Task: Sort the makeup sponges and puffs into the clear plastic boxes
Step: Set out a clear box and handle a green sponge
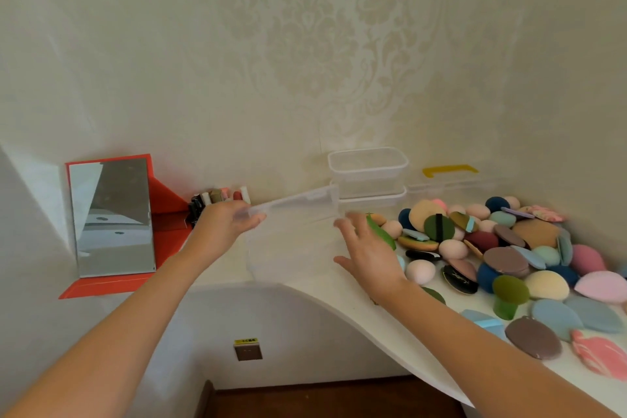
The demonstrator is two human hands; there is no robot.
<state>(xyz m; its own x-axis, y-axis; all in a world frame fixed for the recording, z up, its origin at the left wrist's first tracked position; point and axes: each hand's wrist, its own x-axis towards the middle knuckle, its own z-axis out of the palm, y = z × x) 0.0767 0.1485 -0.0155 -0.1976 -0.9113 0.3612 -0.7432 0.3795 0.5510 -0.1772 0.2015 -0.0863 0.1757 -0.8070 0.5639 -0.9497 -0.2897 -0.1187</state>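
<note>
The left hand, just left of the frame's middle, pinches one end of a clear box by its rim, and the box hangs tilted just above the white counter. The right hand is at the box's other end with its fingers spread and straight. The blur makes it impossible to tell whether it touches the wall. The hands are apart, with the box between them.

The box looks thin-walled, empty and very light. It should be stiff at the rim, springy in the walls and rather slick. The rim or a corner is the best place to hold it, since squeezing the sides would bow them.

The pile of sponges and puffs fills the right of the frame, with a green sponge just beside the right hand. These are soft, featherlight and squashy. The egg-shaped ones are likely to roll, and the flat puffs lift best by an edge.

Two more stacked boxes stand against the wall at centre right, beside a box with a yellow handle. A red-framed mirror stands at the left.
</note>
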